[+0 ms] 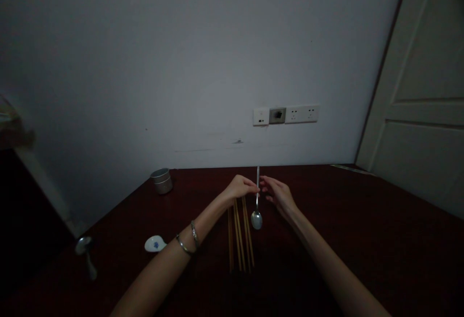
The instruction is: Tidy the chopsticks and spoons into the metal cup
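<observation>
A long-handled metal spoon (256, 220) stands with its bowl toward me and its handle pointing at the wall. My left hand (241, 186) pinches the handle at about its middle, thumb and fingertips closed on it. Just right of the handle is my right hand (278, 194), fingers apart and slightly curled; whether a fingertip touches the handle I cannot tell. Several wooden chopsticks (239, 239) lie side by side below my left hand, which hides their far ends. Two bracelets (189, 239) circle my left wrist.
On the dark red table (319, 259), a metal cup (161, 181) stands at the far left. A white soup spoon (155, 244) lies partly behind my left forearm. Another metal spoon (87, 254) rests near the left edge. Sockets (301, 114) sit on the wall behind.
</observation>
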Demonstrator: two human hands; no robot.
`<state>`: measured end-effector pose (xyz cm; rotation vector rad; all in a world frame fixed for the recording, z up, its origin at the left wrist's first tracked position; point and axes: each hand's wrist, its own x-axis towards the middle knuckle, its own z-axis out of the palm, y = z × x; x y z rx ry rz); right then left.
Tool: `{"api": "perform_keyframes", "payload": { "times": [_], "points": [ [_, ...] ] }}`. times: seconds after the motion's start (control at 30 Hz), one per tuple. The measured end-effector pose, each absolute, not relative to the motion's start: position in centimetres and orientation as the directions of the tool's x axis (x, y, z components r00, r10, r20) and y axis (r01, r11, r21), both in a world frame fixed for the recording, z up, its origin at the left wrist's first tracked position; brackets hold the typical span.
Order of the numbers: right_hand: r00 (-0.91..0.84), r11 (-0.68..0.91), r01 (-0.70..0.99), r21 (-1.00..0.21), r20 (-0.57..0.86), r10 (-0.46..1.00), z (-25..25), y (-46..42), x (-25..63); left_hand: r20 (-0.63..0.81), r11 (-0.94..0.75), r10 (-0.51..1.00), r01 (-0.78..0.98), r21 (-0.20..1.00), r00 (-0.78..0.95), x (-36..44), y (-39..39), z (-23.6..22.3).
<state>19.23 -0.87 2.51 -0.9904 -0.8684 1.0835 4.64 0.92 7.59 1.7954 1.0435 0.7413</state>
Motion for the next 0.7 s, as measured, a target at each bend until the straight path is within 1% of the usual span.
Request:
{"api": "perform_keyframes", "payload": {
  "times": [0.17,0.27,0.4,0.5,0.6,0.7],
  "points": [
    [0.236,0.139,-0.248,-0.959,0.079,0.969,1.3,-0.5,18.7,0.015,-0.172,0.898,0.321,0.931,0.440,4.8,0.2,5.7],
    [0.233,0.094,-0.195,-0.976,0.047,0.971,1.2,-0.7,18.4,0.004,-0.137,0.909,0.288,0.948,0.417,4.8,0.1,4.5],
    [0.245,0.045,-0.138,-0.989,0.010,0.970,1.4,-1.1,17.9,0.013,-0.140,0.910,0.279,0.950,0.414,4.7,0.4,3.3],
    [0.245,0.023,-0.173,-0.985,-0.020,0.969,1.3,-0.9,17.8,0.015,-0.198,0.895,0.365,0.910,0.446,4.3,0.7,3.3],
    [0.209,-0.040,-0.236,-0.971,-0.090,0.974,0.8,-0.5,17.8,0.034,-0.272,0.898,0.491,0.828,0.439,3.4,1.3,4.2],
    [0.171,-0.109,-0.249,-0.962,-0.155,0.973,0.1,0.2,17.9,0.108,-0.297,0.922,0.502,0.812,0.371,2.1,2.3,5.4]
  ]
}}
